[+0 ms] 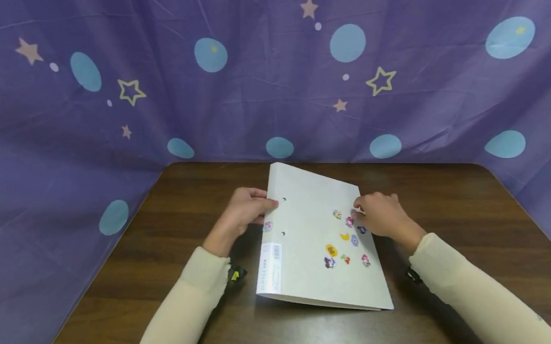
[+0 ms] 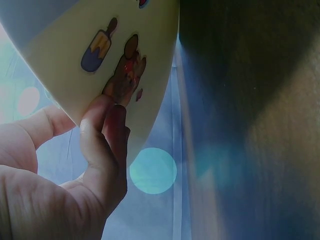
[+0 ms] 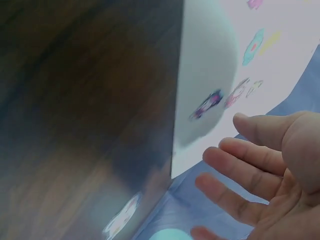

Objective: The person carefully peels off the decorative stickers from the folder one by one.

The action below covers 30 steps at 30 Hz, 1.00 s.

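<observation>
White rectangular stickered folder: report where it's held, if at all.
The left hand pinches the folder by its spine, in the far half; the right hand holds nothing.

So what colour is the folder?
The folder is white, with small colourful stickers; the head view shows it best.

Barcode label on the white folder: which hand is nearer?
Left. The left hand holds the white folder just beyond the barcode label; the right hand is by the opposite edge.

The folder (image 1: 308, 205) is off-white with multicoloured cartoon stickers (image 1: 331, 250), the bench (image 1: 458, 204) wood-grained brown, the curtain (image 1: 264, 7) purple with light-blue ovals and pale stars, the sleeves (image 1: 175, 317) cream.
</observation>
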Motion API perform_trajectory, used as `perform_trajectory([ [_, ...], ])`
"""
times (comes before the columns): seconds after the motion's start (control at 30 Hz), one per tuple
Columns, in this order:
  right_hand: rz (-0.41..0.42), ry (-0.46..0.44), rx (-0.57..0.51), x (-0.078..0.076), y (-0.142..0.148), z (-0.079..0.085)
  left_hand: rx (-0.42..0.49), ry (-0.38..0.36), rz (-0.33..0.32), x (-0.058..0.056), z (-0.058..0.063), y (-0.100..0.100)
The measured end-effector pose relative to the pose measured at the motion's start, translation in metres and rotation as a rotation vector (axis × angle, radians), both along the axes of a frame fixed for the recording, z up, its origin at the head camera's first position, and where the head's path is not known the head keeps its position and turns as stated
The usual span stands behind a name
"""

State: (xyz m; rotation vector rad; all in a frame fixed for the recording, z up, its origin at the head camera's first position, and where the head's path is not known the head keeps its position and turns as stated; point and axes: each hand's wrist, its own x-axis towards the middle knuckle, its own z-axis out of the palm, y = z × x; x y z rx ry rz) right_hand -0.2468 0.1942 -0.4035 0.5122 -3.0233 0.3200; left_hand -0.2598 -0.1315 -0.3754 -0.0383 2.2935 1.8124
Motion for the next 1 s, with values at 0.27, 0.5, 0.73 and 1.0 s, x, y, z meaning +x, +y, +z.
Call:
perform_trajectory([
  [0.27,0.062,0.067,-0.038,0.007,-0.016,0.0,-0.006,-0.002,0.003,-0.001,0.0,0.0],
  [0.5,0.087,0.083,-0.047,0.01,-0.025,0.001,-0.007,-0.003,0.005,-0.001,0.0,0.001],
  [0.73,0.094,0.041,-0.05,0.007,-0.031,0.003,0.012,-0.003,0.002,0.0,0.001,0.001],
  [1.0,0.09,-0.031,-0.048,0.001,-0.035,0.007,0.029,0.006,-0.002,0.0,0.0,0.001],
])
